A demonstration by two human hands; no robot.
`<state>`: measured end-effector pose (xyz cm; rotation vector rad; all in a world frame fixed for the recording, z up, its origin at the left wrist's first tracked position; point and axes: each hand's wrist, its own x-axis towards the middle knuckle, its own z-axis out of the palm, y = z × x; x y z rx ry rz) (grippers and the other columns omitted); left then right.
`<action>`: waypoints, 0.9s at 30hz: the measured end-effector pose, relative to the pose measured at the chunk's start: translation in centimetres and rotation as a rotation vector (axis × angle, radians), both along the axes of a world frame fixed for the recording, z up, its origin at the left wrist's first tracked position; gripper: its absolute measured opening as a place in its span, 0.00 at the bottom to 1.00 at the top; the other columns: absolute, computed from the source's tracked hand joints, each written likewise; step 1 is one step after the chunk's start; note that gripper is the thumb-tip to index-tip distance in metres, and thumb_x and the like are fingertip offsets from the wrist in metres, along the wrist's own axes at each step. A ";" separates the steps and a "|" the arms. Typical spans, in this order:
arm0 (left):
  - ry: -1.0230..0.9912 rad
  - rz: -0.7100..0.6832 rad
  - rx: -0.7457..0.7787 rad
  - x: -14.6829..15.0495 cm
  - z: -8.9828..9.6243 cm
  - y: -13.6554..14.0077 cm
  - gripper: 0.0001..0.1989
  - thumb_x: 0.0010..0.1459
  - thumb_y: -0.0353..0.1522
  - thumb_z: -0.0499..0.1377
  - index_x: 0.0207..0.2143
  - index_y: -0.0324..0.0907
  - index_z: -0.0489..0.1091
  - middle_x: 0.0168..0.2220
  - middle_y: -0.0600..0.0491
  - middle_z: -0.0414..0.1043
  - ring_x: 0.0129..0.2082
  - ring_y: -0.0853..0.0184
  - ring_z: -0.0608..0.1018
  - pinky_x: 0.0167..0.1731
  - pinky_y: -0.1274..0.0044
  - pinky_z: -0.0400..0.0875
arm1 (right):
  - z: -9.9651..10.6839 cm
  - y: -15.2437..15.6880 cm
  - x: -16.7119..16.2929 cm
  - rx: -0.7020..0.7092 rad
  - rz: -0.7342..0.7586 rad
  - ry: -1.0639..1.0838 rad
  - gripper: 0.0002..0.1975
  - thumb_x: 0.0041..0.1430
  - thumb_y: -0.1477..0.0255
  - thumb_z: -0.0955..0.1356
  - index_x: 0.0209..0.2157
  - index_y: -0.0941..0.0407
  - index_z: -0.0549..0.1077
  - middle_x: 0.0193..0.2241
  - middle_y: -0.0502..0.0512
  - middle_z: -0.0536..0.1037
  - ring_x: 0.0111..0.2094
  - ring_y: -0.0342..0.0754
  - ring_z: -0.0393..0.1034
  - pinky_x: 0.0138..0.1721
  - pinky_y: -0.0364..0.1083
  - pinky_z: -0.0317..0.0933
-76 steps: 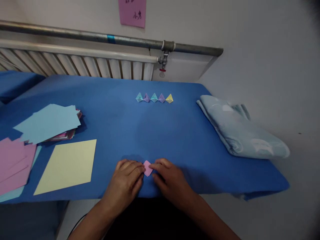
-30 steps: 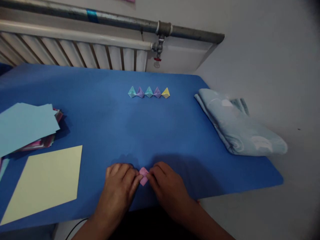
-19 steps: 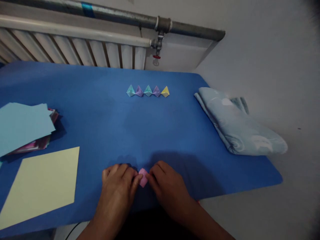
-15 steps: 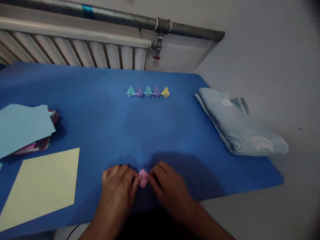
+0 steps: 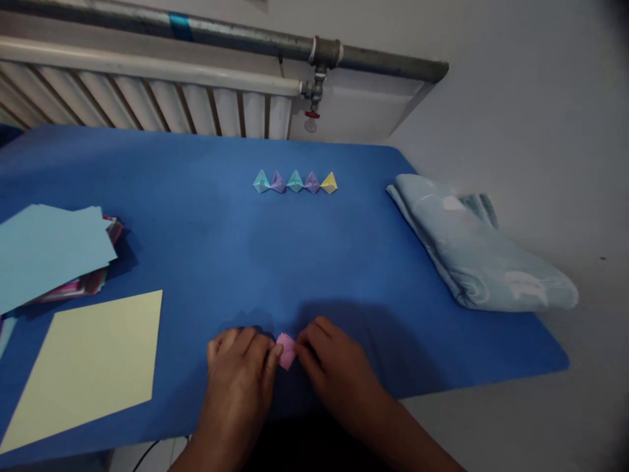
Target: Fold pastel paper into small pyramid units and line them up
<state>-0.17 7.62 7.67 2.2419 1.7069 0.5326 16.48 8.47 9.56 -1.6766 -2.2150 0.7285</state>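
A small piece of folded pink paper [image 5: 286,351] is held low over the front of the blue table [image 5: 221,242]. My left hand [image 5: 243,360] pinches its left corner between thumb and fingers. On the other side, my right hand [image 5: 334,367] grips the right corner the same way, fingers curled in. The paper has a diamond outline with a jagged top edge. Farther back stands a row of several small folded paper pieces, among them a teal one [image 5: 262,181], a purple one [image 5: 312,183] and a yellow one [image 5: 329,183] at the right end.
Left of my hands lies a flat yellow sheet [image 5: 98,364]. Behind it is a stack of light blue sheets [image 5: 54,249] on other coloured papers. A folded pale blue cloth [image 5: 472,249] lies along the right edge. A radiator [image 5: 196,108] and pipe [image 5: 246,36] run behind the table.
The view has shifted slightly, so everything sits a little farther right. Both hands keep their hold on the pink paper, whose shape looks slightly wider at the right corner.
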 end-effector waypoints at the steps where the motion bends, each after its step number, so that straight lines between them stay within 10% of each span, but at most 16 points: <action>1: 0.001 0.008 -0.017 0.0 0.0 0.0 0.13 0.62 0.36 0.51 0.26 0.45 0.71 0.26 0.55 0.71 0.30 0.63 0.70 0.34 0.69 0.54 | 0.1 0.1 -0.1 -0.006 -0.007 -0.004 0.08 0.61 0.75 0.63 0.28 0.57 0.70 0.29 0.52 0.71 0.29 0.44 0.67 0.31 0.43 0.59; 27: 0.126 0.080 -0.073 0.1 1.6 0.1 0.11 0.59 0.37 0.53 0.26 0.44 0.69 0.27 0.53 0.72 0.31 0.61 0.71 0.33 0.69 0.56 | 1.2 2.3 -0.1 -0.080 0.041 0.004 0.10 0.55 0.70 0.68 0.23 0.57 0.67 0.23 0.45 0.64 0.23 0.38 0.58 0.24 0.40 0.45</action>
